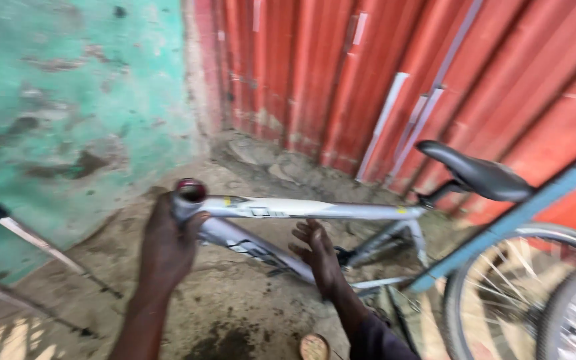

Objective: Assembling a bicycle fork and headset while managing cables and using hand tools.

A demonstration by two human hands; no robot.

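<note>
While your left hand (167,247) wraps its fingers (191,223) shut around the head tube end of the silver-white metal bicycle frame (301,210), your right hand (318,257) lies with its fingers (301,233) spread and loosely curled against the frame's lower sloping tube, touching rather than clamping it. You have the frame lifted off the packed dirt ground (235,313) and held roughly level, its black padded saddle (478,175) still fitted at the far end from your left hand. No front fork, handlebar or wheels can be seen on it, so as far as can be judged it is a stripped frame with most of the work on it still open; the picture is too blurred to tell about smaller fittings.

Left of the frame stands a flaking green plastered wall (68,100), with thin metal rods (41,247) leaning just below and left of your left hand. Behind the frame, red corrugated metal sheeting (341,73) closes off the back. Right of the saddle, a blue-framed bicycle's spoked wheels (521,293) crowd in close. Your freest room lies on the ground directly below the frame, towards you.
</note>
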